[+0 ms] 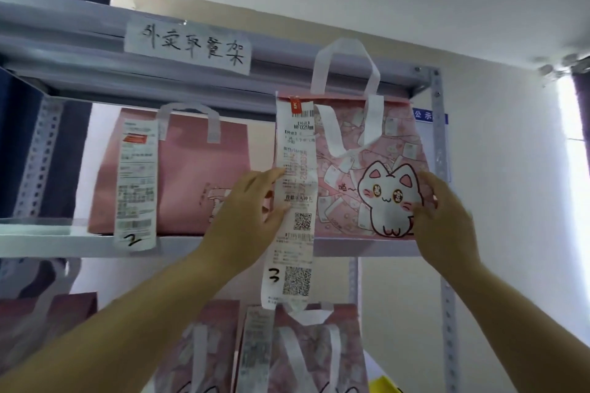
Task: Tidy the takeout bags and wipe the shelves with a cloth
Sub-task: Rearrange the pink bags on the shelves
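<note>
Both arms raised to a pale metal shelf rack (436, 124), at the level of its upper shelf board (48, 241). Standing on that board at the right end, a pink cat-print bag (367, 150) with white strap handles, upright, its base on the board's front edge. Pressed against the bag's left side, the left hand (247, 217): fingers (271, 174) spread and nearly straight, tips lying on the long receipt (295, 201) that hangs from the bag's top edge down past the board. No closed grip there; flat contact only. On the bag's right edge, the right hand (442, 217): fingers (424, 177) bent round the side, touching the printed face beside the white cat; thumb hidden, so whether pinching or only bracing cannot be told. Bag thus held between the two hands.

To the left on the same board, well apart from the hands, a plain pink bag (198, 169), upright, with its own receipt (137, 182) hanging over the board's lip and marked with a handwritten 2. Above, taped to the top rail, a handwritten paper label (188, 45). Below, on the next level, more pink bags (300, 354), partly cut off by the frame's lower edge. No cloth visible.
</note>
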Tool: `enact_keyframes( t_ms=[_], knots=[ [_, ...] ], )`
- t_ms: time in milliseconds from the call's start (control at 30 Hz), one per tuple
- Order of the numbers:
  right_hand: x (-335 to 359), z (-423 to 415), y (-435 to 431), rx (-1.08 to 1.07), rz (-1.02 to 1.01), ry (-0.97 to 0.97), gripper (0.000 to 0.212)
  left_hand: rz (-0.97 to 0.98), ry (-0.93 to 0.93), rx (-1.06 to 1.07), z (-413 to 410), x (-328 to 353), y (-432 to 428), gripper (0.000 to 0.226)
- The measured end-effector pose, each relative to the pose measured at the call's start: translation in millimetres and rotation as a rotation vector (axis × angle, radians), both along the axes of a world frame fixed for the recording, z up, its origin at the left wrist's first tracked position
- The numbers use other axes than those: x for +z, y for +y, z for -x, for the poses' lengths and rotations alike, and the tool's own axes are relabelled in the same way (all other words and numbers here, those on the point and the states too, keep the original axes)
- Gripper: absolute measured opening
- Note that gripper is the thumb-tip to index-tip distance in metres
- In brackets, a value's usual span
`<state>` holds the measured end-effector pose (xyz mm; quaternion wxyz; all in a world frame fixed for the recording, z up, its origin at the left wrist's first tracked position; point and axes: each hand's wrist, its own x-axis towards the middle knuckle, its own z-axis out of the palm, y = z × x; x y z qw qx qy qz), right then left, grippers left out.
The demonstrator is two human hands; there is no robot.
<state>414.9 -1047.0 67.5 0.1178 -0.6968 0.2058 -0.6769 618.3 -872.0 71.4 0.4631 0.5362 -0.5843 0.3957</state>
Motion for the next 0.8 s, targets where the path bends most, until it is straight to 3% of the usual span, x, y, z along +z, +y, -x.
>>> enact_keyframes(
  t_ms=[400,700,800],
  knots=[
    [-1.3,-34.3,-77.4,-0.024,-0.082,0.105,0.051,-0.146,0.064,0.167,-37.4,-2.3,-79.4,0.047],
    [1.9,-45.3,-99.8,-0.012,-0.125,0.189,0.054,-0.18,0.112,0.2,-43.1,-3.8,-97.2,0.048],
    [4.6,-39.0,-96.6,-0.1,-0.1,0.198,0.056,-0.165,0.124,0.214,-41.4,-4.2,-92.8,0.05]
  ],
)
